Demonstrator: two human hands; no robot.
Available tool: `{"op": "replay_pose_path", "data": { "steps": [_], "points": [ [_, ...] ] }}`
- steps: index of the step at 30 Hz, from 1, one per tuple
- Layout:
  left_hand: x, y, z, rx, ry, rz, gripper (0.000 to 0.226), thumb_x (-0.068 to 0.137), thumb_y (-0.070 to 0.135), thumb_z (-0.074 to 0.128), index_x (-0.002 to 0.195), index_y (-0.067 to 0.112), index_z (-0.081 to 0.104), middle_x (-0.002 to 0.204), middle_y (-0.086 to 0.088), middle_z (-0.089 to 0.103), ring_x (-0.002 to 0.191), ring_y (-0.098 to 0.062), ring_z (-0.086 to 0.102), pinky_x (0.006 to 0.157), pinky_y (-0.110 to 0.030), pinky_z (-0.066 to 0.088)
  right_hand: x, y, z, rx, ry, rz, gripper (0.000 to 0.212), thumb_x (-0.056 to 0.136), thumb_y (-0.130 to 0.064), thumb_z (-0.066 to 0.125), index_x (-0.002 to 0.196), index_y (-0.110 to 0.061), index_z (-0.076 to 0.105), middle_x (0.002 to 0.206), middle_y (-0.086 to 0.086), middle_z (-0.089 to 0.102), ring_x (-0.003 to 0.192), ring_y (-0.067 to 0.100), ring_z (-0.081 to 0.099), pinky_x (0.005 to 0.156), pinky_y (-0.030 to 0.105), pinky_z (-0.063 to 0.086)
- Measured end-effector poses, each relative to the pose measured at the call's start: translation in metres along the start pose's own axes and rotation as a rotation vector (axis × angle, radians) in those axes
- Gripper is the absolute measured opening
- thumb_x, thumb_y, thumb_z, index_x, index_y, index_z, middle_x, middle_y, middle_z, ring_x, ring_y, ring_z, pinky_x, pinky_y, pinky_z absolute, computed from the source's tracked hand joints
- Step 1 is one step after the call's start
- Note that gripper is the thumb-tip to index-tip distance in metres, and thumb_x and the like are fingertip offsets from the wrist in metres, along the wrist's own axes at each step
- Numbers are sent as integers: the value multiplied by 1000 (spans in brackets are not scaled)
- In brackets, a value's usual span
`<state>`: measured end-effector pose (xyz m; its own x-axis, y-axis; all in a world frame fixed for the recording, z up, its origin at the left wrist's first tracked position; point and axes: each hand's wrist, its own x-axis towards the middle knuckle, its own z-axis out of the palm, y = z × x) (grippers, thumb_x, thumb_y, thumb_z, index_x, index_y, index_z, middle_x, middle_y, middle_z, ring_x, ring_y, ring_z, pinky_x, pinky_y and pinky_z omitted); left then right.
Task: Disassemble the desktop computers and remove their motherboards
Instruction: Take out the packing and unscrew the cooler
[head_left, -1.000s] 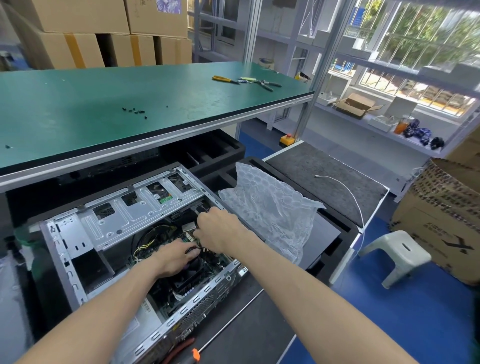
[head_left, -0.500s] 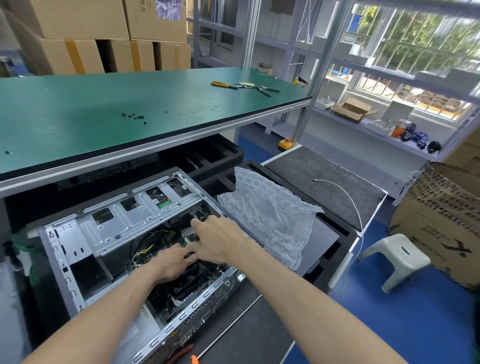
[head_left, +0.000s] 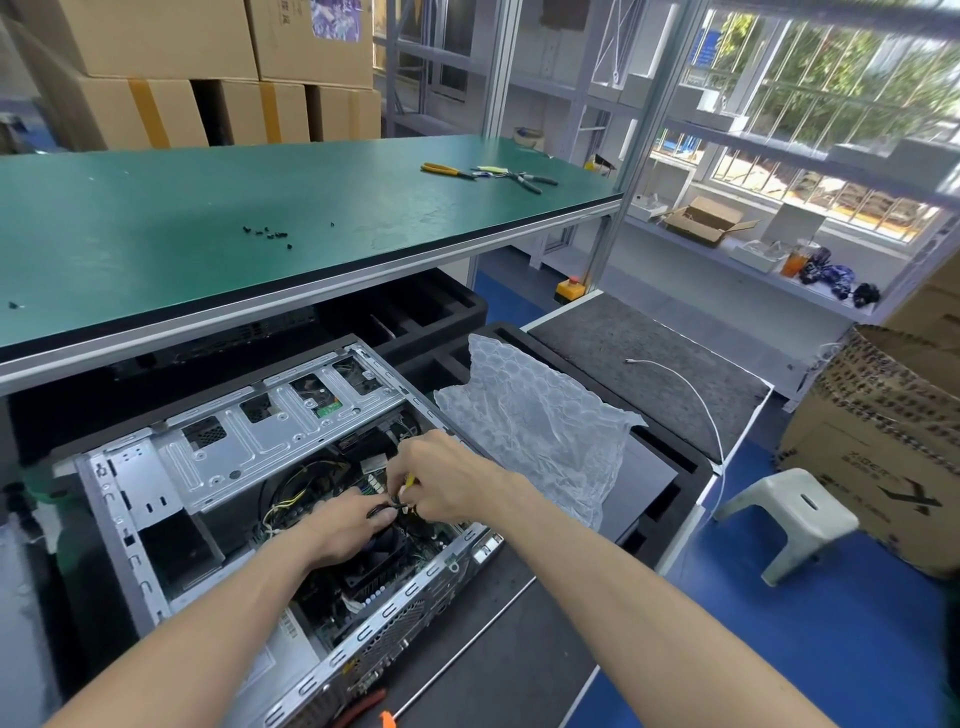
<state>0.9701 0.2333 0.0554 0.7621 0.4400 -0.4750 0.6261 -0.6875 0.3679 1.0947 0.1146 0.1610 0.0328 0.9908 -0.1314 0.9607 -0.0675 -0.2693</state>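
The open computer case (head_left: 244, 467) lies on its side on a low dark surface, near and left, below the green workbench (head_left: 208, 218). Both hands meet inside it over the motherboard (head_left: 395, 561): the left hand (head_left: 345, 530) pinches a black cable (head_left: 384, 512), and the right hand (head_left: 441, 480) grips a small connector beside it, fingers closed

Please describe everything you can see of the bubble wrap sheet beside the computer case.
The bubble wrap sheet is clear, whitish plastic, crumpled and partly standing up. It rests on black foam packing, right of the open computer case. The person's right hand is just in front of its lower left edge; contact cannot be told.
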Motion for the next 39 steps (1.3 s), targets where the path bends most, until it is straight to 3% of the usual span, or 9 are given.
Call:
{"op": "replay_pose_path", "data": {
  "steps": [4, 6, 9, 17, 21, 24, 27, 34, 39],
  "points": [
    [1, 0, 1, -9, 3, -13, 45, 106, 51, 28, 144, 32, 45, 136, -14, 46, 124, -34, 49, 109, -42, 36, -3, -1, 4, 13, 57, 95, 25, 91, -18, 64, 113, -7, 59, 102, 13, 58, 85, 27, 50, 69, 33, 38],
    [2, -1, 1, -8, 5, -10, 46, 106, 50, 28, 145, 31, 44, 136, -15, 46, 124, -34, 49, 109, -42, 36, 1, -7, 4, -35, 64, 194, 29, 96, -34, 61, 88, -8, 51, 81, 8, 45, 73, 28, 46, 61, 35, 37],
    [5, -3, 2, 17, -21, 4, 44, 107, 47, 27, 144, 31, 44, 134, -16, 47, 123, -33, 48, 109, -42, 36, 7, -13, 5, -40, 29, 180, 43, 98, -20, 58, 65, -13, 32, 70, 4, 32, 67, 31, 45, 54, 34, 32],
    [4, -5, 3, 1, 6, 55, 40, 107, 45, 31, 138, 29, 50, 141, -11, 47, 129, -29, 44, 110, -46, 35, 11, -21, -3, -147, -84, -117, 7, 85, -8, 69, 79, -4, 71, 91, 10, 67, 85, 26, 57, 66, 33, 36],
    [1, 0, 0, 8, 2, 14, 39, 107, 44, 29, 142, 37, 45, 133, -13, 47, 121, -33, 51, 106, -42, 38, 7, -11, -2, -30, 7, 26, 25, 87, -25, 71, 102, -6, 63, 96, 10, 59, 87, 27, 53, 69, 37, 43],
    [-1, 1, -1, 13, 3, 13, 43, 107, 47, 27, 143, 35, 45, 131, -13, 47, 124, -31, 49, 109, -41, 36, 11, -12, 2, -100, 45, 208, 37, 97, -39, 58, 74, -14, 44, 76, 2, 38, 76, 31, 51, 63, 37, 39],
    [-1, 3, -2, 25, -15, 19, 43, 107, 47, 25, 144, 34, 45, 130, -13, 47, 123, -31, 48, 108, -40, 36, 13, -18, 6, -91, 15, 189, 41, 98, -23, 57, 67, -17, 30, 73, 2, 29, 74, 32, 48, 61, 36, 36],
    [0, 1, 0, 8, -3, 60, 45, 108, 45, 28, 150, 34, 37, 152, -13, 38, 142, -30, 32, 115, -45, 29, 16, -20, -2, -150, -112, -27, 24, 87, -13, 67, 65, -8, 58, 66, 8, 56, 71, 31, 57, 56, 33, 42],
    [2, 1, 0, 11, -7, 4, 43, 107, 45, 26, 147, 39, 39, 127, -12, 47, 123, -33, 48, 107, -39, 36, 18, -11, -14, -45, -165, 247, 20, 82, -9, 60, 67, -5, 47, 57, 11, 52, 43, 24, 59, 41, 23, 42]
  ]
}}
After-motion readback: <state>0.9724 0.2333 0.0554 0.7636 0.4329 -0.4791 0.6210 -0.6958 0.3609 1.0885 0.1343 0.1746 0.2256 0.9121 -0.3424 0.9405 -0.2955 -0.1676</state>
